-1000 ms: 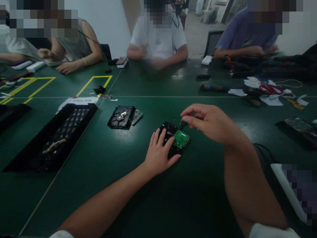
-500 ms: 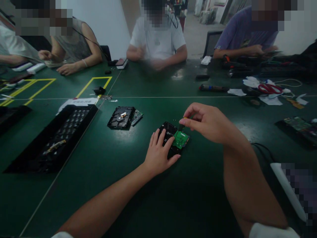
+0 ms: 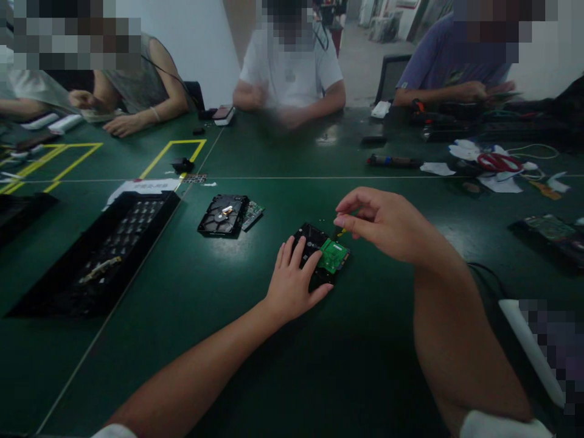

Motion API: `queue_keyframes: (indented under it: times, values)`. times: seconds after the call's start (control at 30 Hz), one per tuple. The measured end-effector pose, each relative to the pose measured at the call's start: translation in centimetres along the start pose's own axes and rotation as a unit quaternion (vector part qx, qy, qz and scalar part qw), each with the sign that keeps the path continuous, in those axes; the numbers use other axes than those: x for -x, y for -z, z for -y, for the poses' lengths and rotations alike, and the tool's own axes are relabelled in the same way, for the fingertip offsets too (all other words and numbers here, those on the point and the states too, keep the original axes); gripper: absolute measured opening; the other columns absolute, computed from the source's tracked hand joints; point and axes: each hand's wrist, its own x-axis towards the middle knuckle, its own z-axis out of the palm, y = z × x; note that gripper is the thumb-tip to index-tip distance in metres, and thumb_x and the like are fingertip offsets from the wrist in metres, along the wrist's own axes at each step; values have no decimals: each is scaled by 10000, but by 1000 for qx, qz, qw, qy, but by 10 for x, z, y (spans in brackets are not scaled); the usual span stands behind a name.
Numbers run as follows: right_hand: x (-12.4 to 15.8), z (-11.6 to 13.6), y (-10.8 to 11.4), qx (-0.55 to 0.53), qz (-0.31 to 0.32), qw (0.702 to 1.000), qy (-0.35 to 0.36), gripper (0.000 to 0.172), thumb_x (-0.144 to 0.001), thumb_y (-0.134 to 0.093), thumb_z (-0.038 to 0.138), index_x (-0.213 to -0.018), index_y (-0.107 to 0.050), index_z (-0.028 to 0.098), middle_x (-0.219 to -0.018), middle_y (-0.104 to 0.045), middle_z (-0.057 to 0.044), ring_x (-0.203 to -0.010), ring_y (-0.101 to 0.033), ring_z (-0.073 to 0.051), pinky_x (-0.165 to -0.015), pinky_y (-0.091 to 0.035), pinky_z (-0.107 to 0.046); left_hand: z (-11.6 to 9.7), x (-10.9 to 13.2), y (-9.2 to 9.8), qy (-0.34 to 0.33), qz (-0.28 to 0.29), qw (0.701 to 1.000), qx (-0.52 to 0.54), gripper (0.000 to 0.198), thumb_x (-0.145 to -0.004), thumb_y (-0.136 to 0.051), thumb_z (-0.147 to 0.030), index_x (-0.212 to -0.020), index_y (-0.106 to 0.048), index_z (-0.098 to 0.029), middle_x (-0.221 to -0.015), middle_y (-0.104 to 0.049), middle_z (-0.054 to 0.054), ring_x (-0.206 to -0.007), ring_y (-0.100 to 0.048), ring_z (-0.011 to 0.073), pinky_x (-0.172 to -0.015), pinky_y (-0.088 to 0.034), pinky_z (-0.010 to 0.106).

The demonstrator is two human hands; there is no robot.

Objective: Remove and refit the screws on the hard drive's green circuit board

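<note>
A black hard drive (image 3: 311, 236) with a green circuit board (image 3: 334, 255) on its upper face lies on the green table. Across its left side rests my left hand (image 3: 292, 281), fingers spread and pressing on the casing. My right hand (image 3: 378, 222) is above the drive's far right edge, thumb and forefinger pinching a short dark and yellow screwdriver (image 3: 338, 232). The screwdriver points down at the edge of the board; I cannot tell whether its tip touches a screw. Several tiny screws (image 3: 322, 220) lie just beyond the drive.
Another hard drive (image 3: 222, 215) lies to the left beside a loose circuit board (image 3: 252, 215). A long black tray (image 3: 132, 243) holds small parts. At right are a tablet-like device (image 3: 531, 347) and red-handled scissors (image 3: 499, 162). Several people sit across the table.
My right hand's fingers have shifted slightly on the screwdriver, which has moved a little to the right, showing more yellow. My left hand and the hard drive have stayed in place.
</note>
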Motion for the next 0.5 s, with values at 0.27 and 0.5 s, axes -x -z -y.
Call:
queue_keyframes:
  times: [0.27,0.5]
  values:
    - [2,0,-2,-71,20,997,-10,210,-901,-794,419,-950,-716,230,-806,-765,-23,-671,-714,-187,-627,-534,-313,-1,0,1,-3,0,1000,-4,756,-915,-731,-636,-1532,-560,-235,-1763,-249,171,-1625,-191,495,-1283,-256,715]
    - [0,3,-1,-42,5,999,13,162,-965,-703,360,-1028,-779,232,-830,-771,-28,-727,-723,-186,-694,-546,-316,-1,0,1,-1,-1,1000,0,748,-922,-723,-628,-1538,-552,-240,-1766,-246,160,-1625,-195,492,-1287,-253,711]
